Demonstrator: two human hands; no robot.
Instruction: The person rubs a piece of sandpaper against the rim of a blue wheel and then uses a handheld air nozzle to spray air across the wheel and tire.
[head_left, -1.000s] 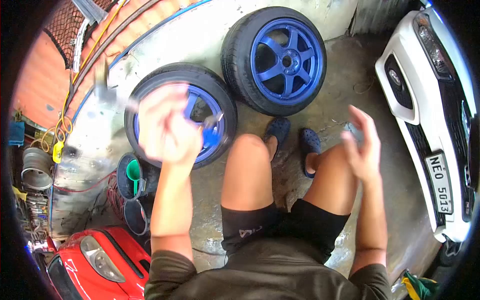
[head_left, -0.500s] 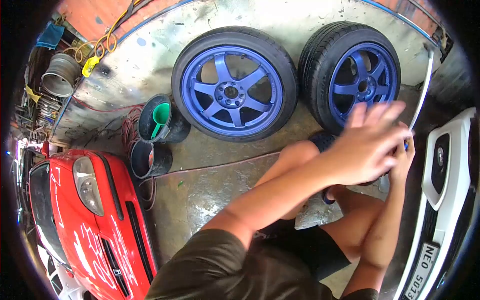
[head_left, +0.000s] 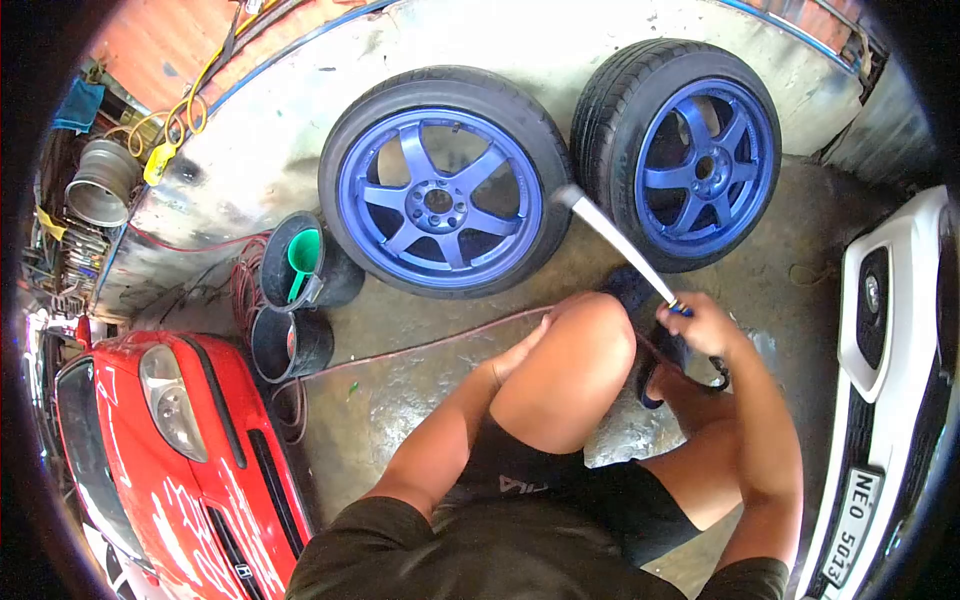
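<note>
My right hand (head_left: 700, 325) is closed round the blue end of a long white wand (head_left: 622, 243). The wand's dark tip points up and left, over the edge of the left tyre. Two tyres with blue six-spoke wheels stand against the wall: the left wheel (head_left: 438, 202) and the right wheel (head_left: 706, 167). My left hand (head_left: 522, 352) is beside my raised knee, mostly hidden behind the leg, so its fingers cannot be made out. A dark hose end curls below my right hand.
Two black buckets (head_left: 325, 272) stand left of the tyres, one holding a green scoop (head_left: 302, 252). A red hose (head_left: 430, 342) crosses the wet floor. A red car (head_left: 190, 430) is at the left, a white car (head_left: 890, 400) at the right. A metal rim (head_left: 103, 183) lies upper left.
My left hand has moved from beside my right hand down to my knee. My right hand has come lower and left, and the wand has swung from pointing up at the right to pointing up-left.
</note>
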